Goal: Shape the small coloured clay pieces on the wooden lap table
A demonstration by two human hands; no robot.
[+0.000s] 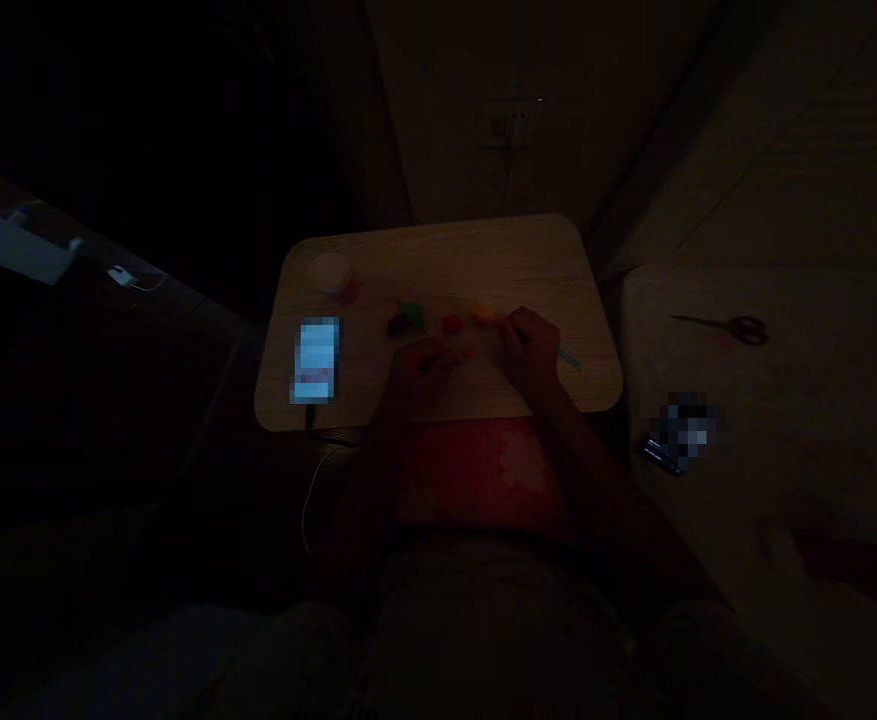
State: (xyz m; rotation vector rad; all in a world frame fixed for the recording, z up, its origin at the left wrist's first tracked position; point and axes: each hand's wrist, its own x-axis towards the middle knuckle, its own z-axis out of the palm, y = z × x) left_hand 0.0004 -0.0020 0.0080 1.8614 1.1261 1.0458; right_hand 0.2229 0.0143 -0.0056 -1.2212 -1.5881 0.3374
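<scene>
The scene is very dark. Over the front half of the small wooden table, my left hand has its fingers drawn together, and a dim reddish bit shows by the fingertips. My right hand is curled closed beside a yellow-orange lump; anything inside the fingers is hidden. Between the hands and a little beyond them lies a small red lump. A green piece and a dark lump lie just beyond my left hand. From behind my right hand a pale blue strip sticks out.
On the table are a lit phone with a cable, and a round tub. To the right, on a pale surface, lie scissors and a dark shiny device. A wall socket is behind.
</scene>
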